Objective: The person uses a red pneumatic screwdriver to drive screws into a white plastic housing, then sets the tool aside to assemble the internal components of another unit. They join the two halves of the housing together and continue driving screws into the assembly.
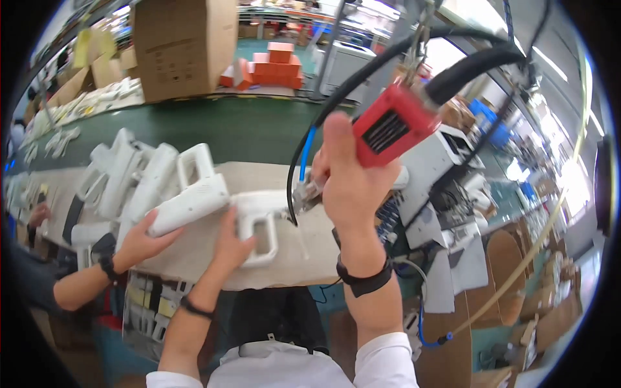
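Observation:
My right hand [356,187] is wrapped round a red hand-held power tool [398,123] with a thick black cable at its top. The tool's metal front end [305,197] points down and left, close to a white plastic housing [253,207] with a looped handle. My left hand [231,242] grips that housing by its left side, on the table. Just left of it, a co-worker's hand [139,242] holds another white housing [194,204]. Where the metal end meets the housing is blurred, so contact cannot be told.
Several white handled housings [136,181] lie on the left of the brown-covered table [304,258]. Beyond it runs a green surface [259,129] with a large cardboard box [184,52]. Black cables hang at upper right. A yellowish hose [517,265] crosses the right side.

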The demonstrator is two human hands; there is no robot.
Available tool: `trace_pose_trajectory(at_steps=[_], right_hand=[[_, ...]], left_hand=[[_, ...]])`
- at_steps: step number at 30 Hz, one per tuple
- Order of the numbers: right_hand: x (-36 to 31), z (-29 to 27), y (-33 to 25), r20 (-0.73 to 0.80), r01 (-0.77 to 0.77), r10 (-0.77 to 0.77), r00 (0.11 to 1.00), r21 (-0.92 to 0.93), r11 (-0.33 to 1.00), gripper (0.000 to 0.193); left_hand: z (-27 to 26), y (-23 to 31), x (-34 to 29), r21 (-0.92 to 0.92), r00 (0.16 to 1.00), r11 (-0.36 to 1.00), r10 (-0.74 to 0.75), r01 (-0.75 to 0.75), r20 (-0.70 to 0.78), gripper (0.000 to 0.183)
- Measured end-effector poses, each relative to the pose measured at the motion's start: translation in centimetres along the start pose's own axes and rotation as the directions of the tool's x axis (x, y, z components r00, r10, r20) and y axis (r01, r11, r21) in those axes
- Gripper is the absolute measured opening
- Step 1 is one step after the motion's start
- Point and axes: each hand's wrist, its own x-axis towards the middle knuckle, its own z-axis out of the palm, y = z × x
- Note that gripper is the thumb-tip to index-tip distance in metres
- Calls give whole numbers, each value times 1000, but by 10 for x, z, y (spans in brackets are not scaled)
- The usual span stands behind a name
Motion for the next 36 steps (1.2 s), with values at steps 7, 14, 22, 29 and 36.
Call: trace_pose_trajectory(at_steps=[7,14,22,29,36], right_hand=[[31,-41,-20,-16,394,-402,916,-155,906,29],[14,-38,-34,16,269,-271,962,-199,943,27],[-6,-33,-20,83,156,-137,987,-288,945,27],[-10,-26,-11,60,20,-13,998,-115,993,19],[-21,-18,-2,6,-4,4,1000,-88,996,24]], left_hand=[[-54,107,-102,-306,793,860,-169,409,586,73],[134,182,-147,-552,270,825,507,125,819,55],[24,187,-86,-120,506,989,150,-91,850,50],[-134,105,-20,541,975,812,203,-220,92,61],[-101,56,-22,683,938,730,-214,-32,273,76]])
